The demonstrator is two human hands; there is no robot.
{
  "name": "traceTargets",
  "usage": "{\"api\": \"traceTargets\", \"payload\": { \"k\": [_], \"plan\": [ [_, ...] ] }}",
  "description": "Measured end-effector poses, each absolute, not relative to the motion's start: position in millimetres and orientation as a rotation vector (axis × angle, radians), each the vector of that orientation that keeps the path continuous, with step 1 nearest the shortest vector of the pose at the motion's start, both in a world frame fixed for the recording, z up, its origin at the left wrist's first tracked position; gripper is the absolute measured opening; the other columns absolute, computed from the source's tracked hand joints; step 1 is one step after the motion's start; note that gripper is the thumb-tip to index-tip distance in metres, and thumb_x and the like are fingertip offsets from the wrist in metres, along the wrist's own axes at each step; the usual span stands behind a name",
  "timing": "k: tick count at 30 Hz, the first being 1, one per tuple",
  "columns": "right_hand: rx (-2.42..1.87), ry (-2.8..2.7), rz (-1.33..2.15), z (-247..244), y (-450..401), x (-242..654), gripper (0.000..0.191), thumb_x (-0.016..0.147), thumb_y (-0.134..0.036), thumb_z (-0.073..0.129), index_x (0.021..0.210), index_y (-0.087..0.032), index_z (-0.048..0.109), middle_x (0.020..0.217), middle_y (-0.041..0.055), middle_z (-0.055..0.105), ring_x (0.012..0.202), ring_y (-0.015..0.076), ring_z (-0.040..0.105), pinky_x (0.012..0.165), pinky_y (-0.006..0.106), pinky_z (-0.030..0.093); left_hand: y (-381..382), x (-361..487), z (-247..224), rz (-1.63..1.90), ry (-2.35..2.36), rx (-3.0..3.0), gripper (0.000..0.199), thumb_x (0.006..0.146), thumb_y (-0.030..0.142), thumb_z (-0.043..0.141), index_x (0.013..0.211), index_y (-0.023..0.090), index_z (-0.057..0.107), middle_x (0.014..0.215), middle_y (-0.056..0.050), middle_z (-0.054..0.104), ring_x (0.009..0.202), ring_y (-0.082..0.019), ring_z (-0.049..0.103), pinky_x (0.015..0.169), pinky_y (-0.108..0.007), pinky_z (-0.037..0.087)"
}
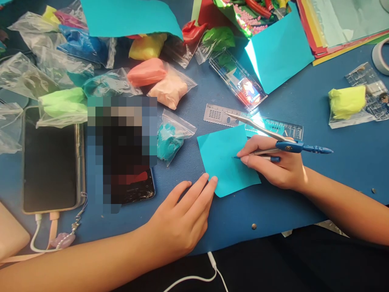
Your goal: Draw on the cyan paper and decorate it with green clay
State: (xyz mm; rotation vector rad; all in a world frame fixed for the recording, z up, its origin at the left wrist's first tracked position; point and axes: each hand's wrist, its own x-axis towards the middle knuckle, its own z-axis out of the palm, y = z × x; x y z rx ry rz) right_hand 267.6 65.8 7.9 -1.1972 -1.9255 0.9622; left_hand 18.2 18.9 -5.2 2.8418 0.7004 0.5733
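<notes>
A piece of turquoise paper [221, 162] lies on the blue table in front of me. My left hand [191, 211] rests flat at its lower left edge, fingers stretched out and fingertips touching the paper. In my right hand [273, 162] is a drawing compass [288, 147] with a blue hinge and metal legs. It is tilted over sideways, one leg pointing up to the left, and the fingers pinch its blue pencil tip against the paper. Just behind the paper lies a clear ruler [219, 115], partly covered by the compass leg.
Bags of coloured clay [170, 140] crowd the left and back. A phone [50, 162] with cables lies at the left, another phone [136, 188] nearer the middle, partly blurred. Stacked coloured sheets [343, 28], a tape roll [381, 56] and yellow clay [347, 101] are at the right.
</notes>
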Motion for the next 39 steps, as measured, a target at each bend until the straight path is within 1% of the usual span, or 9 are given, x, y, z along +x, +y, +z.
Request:
{"api": "traceTargets", "payload": {
  "k": [4, 12, 16, 22, 27, 30, 36, 39],
  "plan": [
    [-1.153, -1.963, 0.994, 8.4, 66.7, 270.2, 0.016, 0.082, -0.008, 0.054, 0.073, -0.019, 0.061, 0.055, -0.0048, 0.052, 0.044, 0.0062, 0.044, 0.042, 0.021, 0.036, 18.8, 18.3, -4.4, 0.571, 0.704, 2.843, 0.027, 0.094, 0.01, 0.047, 0.108, 0.004, 0.069, 0.125, -0.016, 0.068, 0.119, -0.029, 0.063, 0.09, -0.04, 0.047],
    [-1.195, -1.912, 0.977, 6.8, 64.3, 268.4, 0.015, 0.083, -0.007, 0.055, 0.077, -0.018, 0.063, 0.058, -0.0052, 0.053, 0.043, 0.0055, 0.042, 0.041, 0.022, 0.033, 19.7, 17.5, -4.9, 0.587, 0.7, 2.837, 0.027, 0.094, 0.009, 0.046, 0.108, 0.002, 0.068, 0.123, -0.016, 0.069, 0.116, -0.03, 0.064, 0.089, -0.04, 0.047],
    [-1.193, -1.907, 0.995, 8.1, 64.5, 269.3, 0.014, 0.083, -0.008, 0.055, 0.077, -0.018, 0.063, 0.057, -0.0055, 0.052, 0.045, 0.0057, 0.042, 0.043, 0.022, 0.034, 20.0, 18.4, -6.0, 0.589, 0.693, 2.836, 0.027, 0.094, 0.009, 0.046, 0.108, 0.002, 0.068, 0.123, -0.017, 0.069, 0.117, -0.03, 0.064, 0.089, -0.041, 0.046],
    [-1.158, -1.924, 1.073, 9.8, 66.5, 270.1, 0.017, 0.079, -0.007, 0.053, 0.071, -0.018, 0.062, 0.059, -0.0031, 0.055, 0.047, 0.0073, 0.045, 0.043, 0.022, 0.036, 19.8, 18.0, -5.0, 0.582, 0.685, 2.839, 0.026, 0.093, 0.009, 0.048, 0.108, 0.001, 0.068, 0.122, -0.018, 0.069, 0.118, -0.031, 0.064, 0.089, -0.041, 0.046],
    [-1.211, -1.851, 0.983, 6.1, 65.0, 269.6, 0.015, 0.08, -0.008, 0.056, 0.072, -0.018, 0.064, 0.058, -0.0034, 0.055, 0.046, 0.008, 0.046, 0.043, 0.023, 0.035, 19.2, 17.6, -3.9, 0.57, 0.698, 2.839, 0.027, 0.094, 0.009, 0.046, 0.108, 0.003, 0.069, 0.124, -0.016, 0.068, 0.118, -0.03, 0.064, 0.09, -0.041, 0.046],
    [-1.2, -1.861, 0.962, 5.3, 63.8, 269.3, 0.015, 0.081, -0.008, 0.056, 0.073, -0.018, 0.064, 0.055, -0.0042, 0.053, 0.045, 0.0076, 0.045, 0.042, 0.022, 0.035, 19.0, 17.9, -4.1, 0.58, 0.695, 2.833, 0.026, 0.094, 0.009, 0.047, 0.108, 0.002, 0.068, 0.124, -0.017, 0.068, 0.117, -0.031, 0.064, 0.089, -0.041, 0.047],
    [-1.207, -1.886, 0.933, 6.0, 63.1, 268.5, 0.015, 0.082, -0.01, 0.055, 0.073, -0.018, 0.064, 0.055, -0.0041, 0.054, 0.043, 0.0074, 0.043, 0.041, 0.023, 0.034, 20.1, 19.1, -5.2, 0.581, 0.686, 2.823, 0.026, 0.095, 0.008, 0.047, 0.108, 0.0, 0.067, 0.124, -0.017, 0.068, 0.116, -0.031, 0.065, 0.088, -0.042, 0.047],
    [-1.213, -1.889, 0.954, 5.2, 62.9, 269.3, 0.015, 0.082, -0.011, 0.055, 0.073, -0.018, 0.063, 0.054, -0.0046, 0.052, 0.043, 0.0074, 0.043, 0.041, 0.023, 0.034, 20.0, 19.2, -4.5, 0.591, 0.688, 2.823, 0.026, 0.095, 0.008, 0.046, 0.108, -0.001, 0.067, 0.124, -0.017, 0.068, 0.116, -0.031, 0.065, 0.088, -0.042, 0.047]
  ]
}}
